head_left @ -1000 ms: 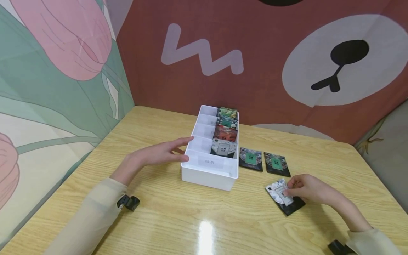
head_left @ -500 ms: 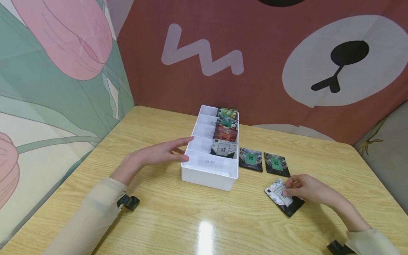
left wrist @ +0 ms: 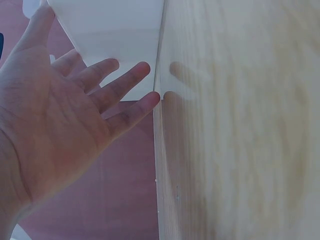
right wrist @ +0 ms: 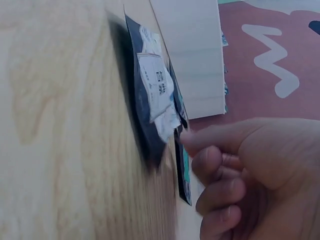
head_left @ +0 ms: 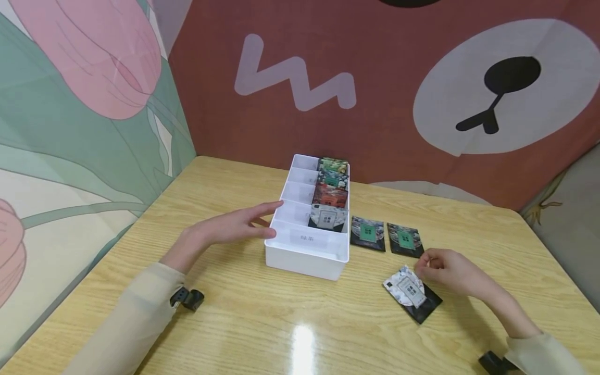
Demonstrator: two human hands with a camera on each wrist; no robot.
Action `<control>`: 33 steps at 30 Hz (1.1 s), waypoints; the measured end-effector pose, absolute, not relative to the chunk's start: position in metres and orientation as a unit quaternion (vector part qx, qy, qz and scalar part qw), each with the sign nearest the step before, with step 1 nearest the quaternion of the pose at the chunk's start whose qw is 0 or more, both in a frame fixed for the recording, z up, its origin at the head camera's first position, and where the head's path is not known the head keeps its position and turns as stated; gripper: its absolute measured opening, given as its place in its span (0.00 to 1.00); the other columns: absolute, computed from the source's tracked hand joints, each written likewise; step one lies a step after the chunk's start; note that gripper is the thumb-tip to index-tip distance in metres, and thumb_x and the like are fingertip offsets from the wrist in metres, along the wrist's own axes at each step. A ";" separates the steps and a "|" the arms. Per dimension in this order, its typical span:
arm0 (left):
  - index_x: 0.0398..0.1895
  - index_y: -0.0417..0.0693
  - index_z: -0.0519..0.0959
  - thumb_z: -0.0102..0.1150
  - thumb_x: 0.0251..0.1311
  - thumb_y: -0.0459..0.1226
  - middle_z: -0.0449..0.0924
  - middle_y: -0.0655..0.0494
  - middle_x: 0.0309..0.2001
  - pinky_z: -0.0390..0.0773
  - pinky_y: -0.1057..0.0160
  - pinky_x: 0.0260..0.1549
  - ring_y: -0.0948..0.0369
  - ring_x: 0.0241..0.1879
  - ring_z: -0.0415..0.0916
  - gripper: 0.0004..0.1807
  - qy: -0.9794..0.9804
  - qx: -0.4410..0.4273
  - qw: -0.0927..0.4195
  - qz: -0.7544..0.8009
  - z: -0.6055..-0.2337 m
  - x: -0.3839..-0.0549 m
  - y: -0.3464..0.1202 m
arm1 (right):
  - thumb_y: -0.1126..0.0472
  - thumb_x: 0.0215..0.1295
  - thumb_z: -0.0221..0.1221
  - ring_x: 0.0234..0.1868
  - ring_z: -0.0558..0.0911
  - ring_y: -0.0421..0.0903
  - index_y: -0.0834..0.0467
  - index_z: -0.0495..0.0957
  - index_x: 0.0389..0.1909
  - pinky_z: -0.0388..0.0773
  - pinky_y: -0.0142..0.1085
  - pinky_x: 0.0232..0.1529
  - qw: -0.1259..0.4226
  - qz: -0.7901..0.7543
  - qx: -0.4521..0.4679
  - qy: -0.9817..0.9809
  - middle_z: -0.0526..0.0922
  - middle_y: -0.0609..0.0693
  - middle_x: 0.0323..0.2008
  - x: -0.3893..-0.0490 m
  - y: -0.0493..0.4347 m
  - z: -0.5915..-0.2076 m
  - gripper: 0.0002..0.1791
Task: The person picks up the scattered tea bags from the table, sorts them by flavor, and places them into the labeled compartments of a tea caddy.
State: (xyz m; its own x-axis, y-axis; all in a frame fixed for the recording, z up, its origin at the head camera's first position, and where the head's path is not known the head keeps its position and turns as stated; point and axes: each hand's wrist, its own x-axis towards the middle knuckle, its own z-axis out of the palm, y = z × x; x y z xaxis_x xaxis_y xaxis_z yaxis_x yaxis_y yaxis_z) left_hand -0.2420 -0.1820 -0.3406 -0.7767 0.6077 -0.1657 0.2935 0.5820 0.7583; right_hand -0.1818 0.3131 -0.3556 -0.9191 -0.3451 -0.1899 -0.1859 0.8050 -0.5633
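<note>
My left hand [head_left: 239, 225] rests at the left rim of a white divided box [head_left: 307, 265], thumb and index finger spread along it; the left wrist view shows its fingers extended. My right hand [head_left: 450, 271] has curled fingers and pinches the upper right edge of a white-and-black tea packet [head_left: 410, 291]. In the right wrist view, this tea packet [right wrist: 155, 80] stands tilted against the table, with the thumb tip at its corner. Two dark tea packets with green labels, a left one [head_left: 367, 233] and a right one [head_left: 405, 239], lie beside the box.
Inside the box, several tea packets stand in the rear compartments, among them a red one [head_left: 330, 196] and a white one [head_left: 327, 217]. The front compartment has a paper label [head_left: 307, 238]. A printed cloth [head_left: 375, 140] hangs behind the wooden table [head_left: 234, 323].
My right hand has slid from the face of the white-and-black tea packet to its upper right edge. The packet has shifted slightly left and turned. The left hand stays at the box.
</note>
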 end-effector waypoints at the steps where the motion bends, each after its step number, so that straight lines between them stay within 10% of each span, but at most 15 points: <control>1: 0.78 0.75 0.48 0.58 0.63 0.62 0.51 0.64 0.78 0.66 0.45 0.68 0.53 0.71 0.63 0.44 0.864 0.260 0.209 0.376 -0.341 -0.242 -0.182 | 0.55 0.69 0.62 0.19 0.64 0.35 0.56 0.81 0.42 0.65 0.31 0.20 0.132 -0.276 -0.145 0.941 0.73 0.44 0.20 -0.183 0.312 -0.355 0.09; 7: 0.79 0.74 0.48 0.58 0.62 0.62 0.51 0.65 0.78 0.66 0.45 0.68 0.53 0.71 0.63 0.45 0.860 0.265 0.209 0.383 -0.341 -0.242 -0.182 | 0.52 0.67 0.64 0.17 0.61 0.34 0.56 0.80 0.54 0.62 0.33 0.18 0.144 -0.283 -0.177 0.932 0.71 0.45 0.20 -0.187 0.311 -0.357 0.19; 15: 0.79 0.72 0.48 0.58 0.65 0.59 0.52 0.64 0.78 0.66 0.45 0.68 0.53 0.71 0.64 0.44 0.860 0.265 0.207 0.383 -0.342 -0.243 -0.182 | 0.55 0.67 0.63 0.24 0.69 0.35 0.54 0.80 0.37 0.67 0.31 0.24 0.145 -0.281 -0.175 0.932 0.76 0.46 0.26 -0.188 0.306 -0.360 0.07; 33: 0.78 0.77 0.47 0.58 0.62 0.62 0.51 0.67 0.78 0.66 0.46 0.68 0.54 0.71 0.64 0.44 0.859 0.268 0.208 0.383 -0.341 -0.242 -0.183 | 0.53 0.68 0.63 0.19 0.63 0.34 0.53 0.79 0.34 0.62 0.33 0.20 0.094 -0.285 -0.171 0.938 0.69 0.43 0.19 -0.182 0.299 -0.346 0.08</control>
